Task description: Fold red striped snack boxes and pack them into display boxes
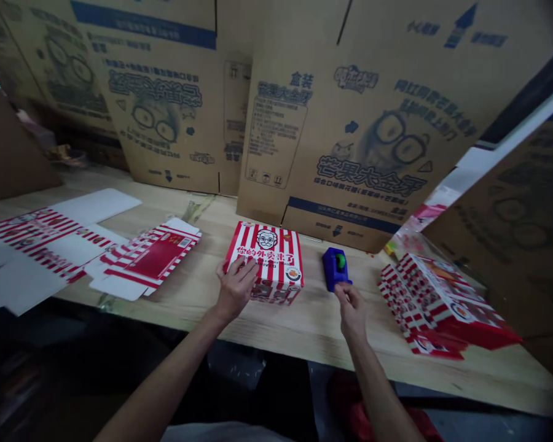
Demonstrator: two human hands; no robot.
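In the middle of the table sits a red-and-white striped box (263, 255), closed on top, with a printed face and Chinese lettering. My left hand (238, 283) lies on its front left part, fingers stretched over the top. To the right of the box stands a blue tape dispenser (330, 270) with a green core. My right hand (350, 304) is at the dispenser's front end, thumb and fingers pinched together there. Any tape between those fingertips is too small to make out.
Flat striped cartons (50, 242) and a partly folded striped carton (159, 261) lie to the left. Several striped boxes (442, 301) are stacked at the right. Large brown cardboard boxes (350, 123) line the table's (299, 334) back edge.
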